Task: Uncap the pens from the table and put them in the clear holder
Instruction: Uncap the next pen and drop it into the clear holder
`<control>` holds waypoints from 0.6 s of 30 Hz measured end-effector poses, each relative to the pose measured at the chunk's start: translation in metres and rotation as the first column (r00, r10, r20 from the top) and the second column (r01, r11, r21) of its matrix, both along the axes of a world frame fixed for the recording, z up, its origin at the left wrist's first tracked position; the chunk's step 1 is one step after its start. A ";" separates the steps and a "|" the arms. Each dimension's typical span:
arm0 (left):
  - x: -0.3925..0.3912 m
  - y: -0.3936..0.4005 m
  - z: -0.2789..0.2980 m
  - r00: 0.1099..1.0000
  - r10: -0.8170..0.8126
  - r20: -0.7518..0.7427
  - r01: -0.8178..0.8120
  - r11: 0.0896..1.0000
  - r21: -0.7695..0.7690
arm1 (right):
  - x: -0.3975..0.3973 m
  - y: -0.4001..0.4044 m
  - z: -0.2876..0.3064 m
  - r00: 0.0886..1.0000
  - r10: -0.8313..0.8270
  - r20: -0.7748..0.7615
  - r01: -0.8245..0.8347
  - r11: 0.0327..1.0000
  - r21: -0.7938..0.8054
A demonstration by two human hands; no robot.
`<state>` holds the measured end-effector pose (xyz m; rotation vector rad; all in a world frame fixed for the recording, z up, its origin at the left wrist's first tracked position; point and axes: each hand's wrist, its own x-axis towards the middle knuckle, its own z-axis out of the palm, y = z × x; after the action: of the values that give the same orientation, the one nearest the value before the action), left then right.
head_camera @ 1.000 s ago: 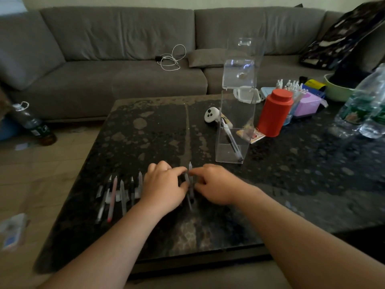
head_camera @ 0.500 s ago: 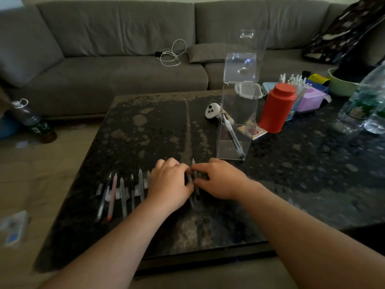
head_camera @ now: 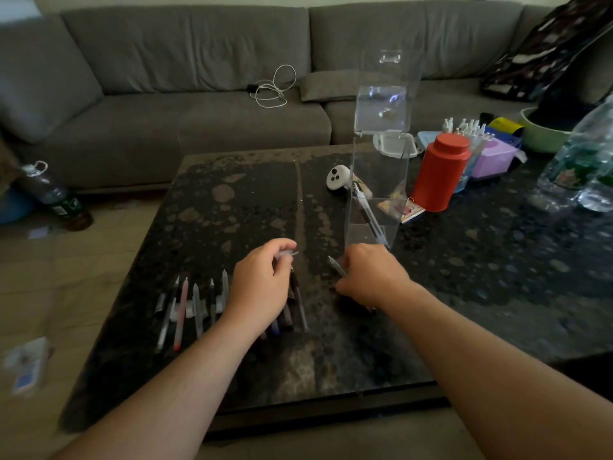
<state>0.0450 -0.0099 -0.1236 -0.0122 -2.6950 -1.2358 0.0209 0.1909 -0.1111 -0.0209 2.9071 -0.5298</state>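
Observation:
My left hand (head_camera: 262, 287) pinches a small clear pen cap (head_camera: 288, 254) between thumb and fingers. A hand's width to its right, my right hand (head_camera: 371, 277) grips a grey pen (head_camera: 335, 266) whose bare tip points up and to the left. Several pens (head_camera: 195, 305) lie in a row on the dark table (head_camera: 232, 207) left of my left hand, and a few darker pens (head_camera: 297, 303) show under it. The tall clear holder (head_camera: 378, 190) stands just beyond my right hand with one pen (head_camera: 371, 217) leaning inside.
A white controller (head_camera: 337, 176) lies left of the holder. A red canister (head_camera: 441, 172), small boxes, a green bowl (head_camera: 544, 134) and water bottles (head_camera: 583, 167) crowd the table's far right. A grey sofa with a white cable (head_camera: 273, 88) runs behind. A bottle (head_camera: 53, 197) stands on the floor at left.
My hands were together on one pen; they have pulled apart, the left taking the cap and the right lifting the pen toward the holder.

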 end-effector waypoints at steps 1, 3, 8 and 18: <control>0.000 -0.002 0.001 1.000 0.002 0.001 -0.002 0.999 0.046 | -0.001 0.003 0.002 1.000 -0.017 -0.002 0.016 0.999 -0.050; 0.001 -0.006 0.003 1.000 0.015 0.009 -0.016 0.993 0.118 | 0.000 0.007 0.005 0.999 -0.014 -0.037 0.008 0.988 -0.153; 0.000 -0.009 0.008 0.997 0.076 0.012 -0.077 0.987 0.139 | 0.005 0.006 0.008 0.942 0.152 -0.300 -0.223 0.951 -0.216; 0.005 -0.011 0.014 0.996 0.086 -0.001 -0.085 0.990 0.113 | 0.015 -0.003 0.014 0.855 0.188 -0.483 -0.279 0.952 -0.124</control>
<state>0.0497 -0.0214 -0.1092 0.1137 -2.5873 -1.3574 0.0356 0.1875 -0.0972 -0.6081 3.2242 -0.8586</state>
